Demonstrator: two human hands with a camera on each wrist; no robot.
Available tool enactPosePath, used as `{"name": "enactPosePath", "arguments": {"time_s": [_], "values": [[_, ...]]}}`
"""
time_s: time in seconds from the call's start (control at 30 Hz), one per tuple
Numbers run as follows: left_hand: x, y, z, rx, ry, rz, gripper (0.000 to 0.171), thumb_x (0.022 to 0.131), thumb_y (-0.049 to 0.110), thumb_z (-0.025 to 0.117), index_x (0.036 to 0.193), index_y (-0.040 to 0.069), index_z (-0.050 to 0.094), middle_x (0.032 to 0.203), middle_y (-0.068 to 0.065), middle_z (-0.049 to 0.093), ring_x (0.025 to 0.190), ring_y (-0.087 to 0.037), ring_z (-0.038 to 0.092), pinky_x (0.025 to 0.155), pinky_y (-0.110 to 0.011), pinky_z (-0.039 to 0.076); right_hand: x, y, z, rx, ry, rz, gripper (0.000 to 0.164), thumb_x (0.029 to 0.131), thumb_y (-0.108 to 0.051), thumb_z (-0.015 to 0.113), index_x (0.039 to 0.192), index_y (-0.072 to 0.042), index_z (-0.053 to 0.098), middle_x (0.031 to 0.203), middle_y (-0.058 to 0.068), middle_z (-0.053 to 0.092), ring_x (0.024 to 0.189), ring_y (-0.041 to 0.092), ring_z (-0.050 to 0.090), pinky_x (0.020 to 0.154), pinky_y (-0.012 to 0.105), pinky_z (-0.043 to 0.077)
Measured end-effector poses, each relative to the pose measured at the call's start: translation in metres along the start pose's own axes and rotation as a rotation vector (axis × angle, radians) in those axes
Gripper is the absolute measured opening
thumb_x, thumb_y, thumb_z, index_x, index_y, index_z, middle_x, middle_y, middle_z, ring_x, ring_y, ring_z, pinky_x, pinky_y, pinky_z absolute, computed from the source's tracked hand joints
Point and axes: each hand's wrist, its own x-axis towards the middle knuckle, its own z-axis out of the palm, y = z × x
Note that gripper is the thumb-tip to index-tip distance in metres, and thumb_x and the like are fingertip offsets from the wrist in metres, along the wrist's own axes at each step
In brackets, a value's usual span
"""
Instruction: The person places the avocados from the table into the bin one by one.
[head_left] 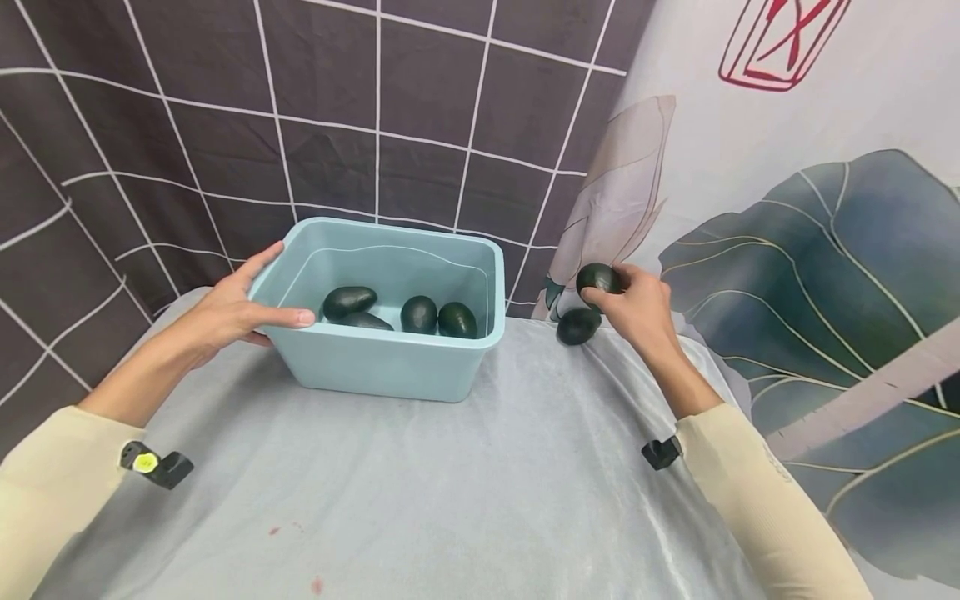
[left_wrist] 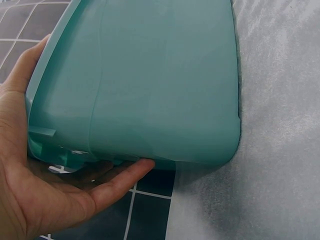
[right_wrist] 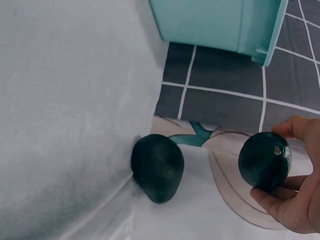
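A light blue plastic bin (head_left: 390, 358) stands on the cloth-covered table. Its left end is gripped by my left hand (head_left: 232, 312), with the thumb over the front rim and the other fingers around the side, as the left wrist view also shows. Several dark green avocados (head_left: 418, 315) lie inside it. To the right of the bin, my right hand (head_left: 637, 304) holds another avocado (right_wrist: 265, 161) between thumb and fingers, raised above the table. One more avocado (right_wrist: 157, 168) lies on the cloth just below that hand.
A pale grey cloth (head_left: 450, 492) covers the table. Behind the bin hangs a dark curtain (head_left: 427, 92) with a white grid. A white curtain with leaf patterns (head_left: 817, 267) hangs at the right, close to the right forearm.
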Motion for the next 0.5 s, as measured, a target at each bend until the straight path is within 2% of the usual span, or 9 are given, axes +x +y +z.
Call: {"name": "enactPosePath", "arguments": {"time_s": [0.23, 0.4, 0.5], "values": [[0.0, 0.0, 0.0, 0.002, -0.002, 0.002, 0.128, 0.099, 0.033, 0.087, 0.182, 0.041, -0.01, 0.182, -0.033, 0.022, 0.156, -0.048, 0.039, 0.092, -0.046, 0.064, 0.001, -0.009, 0.003, 0.031, 0.007, -0.035, 0.07, 0.097, -0.04, 0.083, 0.154, -0.001, 0.067, 0.142, 0.024, 0.076, 0.138, 0.047, 0.06, 0.121, 0.06, 0.041], [0.001, -0.001, 0.0, 0.002, -0.001, 0.005, 0.128, 0.099, 0.033, 0.087, 0.182, 0.041, -0.01, 0.181, -0.033, 0.022, 0.155, -0.048, 0.04, 0.091, -0.045, 0.065, 0.002, -0.015, 0.005, 0.041, 0.018, -0.059, 0.065, 0.097, -0.038, 0.084, 0.149, -0.002, 0.071, 0.137, 0.024, 0.079, 0.127, 0.042, 0.071, 0.114, 0.056, 0.049], [0.001, -0.002, 0.0, 0.002, -0.004, 0.009, 0.128, 0.099, 0.033, 0.087, 0.182, 0.04, -0.01, 0.182, -0.034, 0.021, 0.155, -0.048, 0.04, 0.093, -0.048, 0.065, 0.003, -0.018, 0.006, 0.05, 0.018, -0.059, 0.063, 0.096, -0.037, 0.084, 0.149, -0.003, 0.072, 0.136, 0.022, 0.08, 0.124, 0.039, 0.073, 0.109, 0.054, 0.054]]}}
